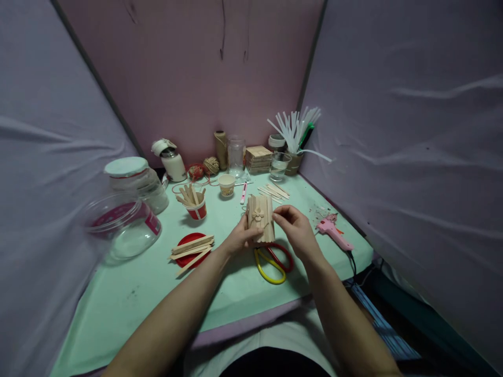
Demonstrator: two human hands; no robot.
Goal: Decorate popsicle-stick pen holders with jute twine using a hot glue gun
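Wooden stick-covered piece held over the middle of the desk, just beyond the scissors handles. Your left hand: grip closed around its left side, thumb across front. Your right hand: thumb and forefinger nearly together at its right edge; cannot tell whether pinching.

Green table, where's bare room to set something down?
The biggest bare patch of the green table is front left, between the red dish, clear tub and left forearm. A narrower strip lies between the right forearm and pink glue gun. Crowded: the back, and the middle, with scissors near the wooden piece in the left hand.
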